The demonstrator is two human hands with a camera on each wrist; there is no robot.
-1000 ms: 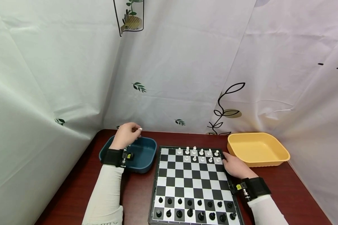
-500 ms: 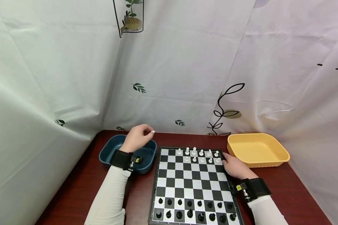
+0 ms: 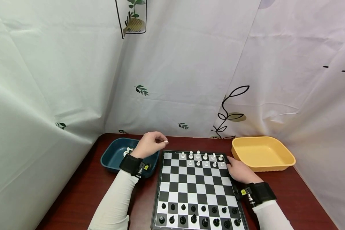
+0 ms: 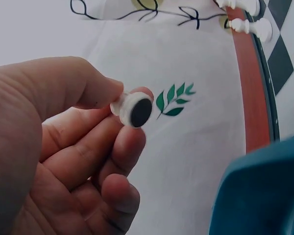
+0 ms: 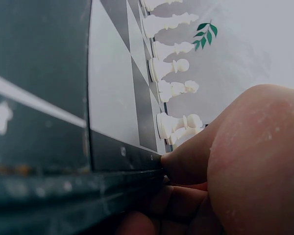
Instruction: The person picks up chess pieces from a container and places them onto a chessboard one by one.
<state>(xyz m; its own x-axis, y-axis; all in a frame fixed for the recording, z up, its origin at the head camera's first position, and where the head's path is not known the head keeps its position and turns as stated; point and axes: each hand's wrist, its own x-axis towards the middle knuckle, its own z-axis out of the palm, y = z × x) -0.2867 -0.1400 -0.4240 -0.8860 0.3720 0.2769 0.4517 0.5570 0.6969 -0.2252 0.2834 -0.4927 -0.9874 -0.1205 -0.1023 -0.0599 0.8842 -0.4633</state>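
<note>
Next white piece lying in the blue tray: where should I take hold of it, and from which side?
Judging from the head view, the white piece lies on its side in the blue tray, near the far-left wall. Come straight down from above, since the walls block a sideways approach. Pinch across its narrow stem, as the left hand now pinches the held white piece, leaving the flat base free. Finer detail is too small to tell.

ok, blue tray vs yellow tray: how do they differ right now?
The blue tray sits left of the chessboard and holds white pieces; the yellow tray sits right of it and looks empty. The left hand hovers by the blue tray's rim. Both are shallow, rounded and rest on the table.
</note>
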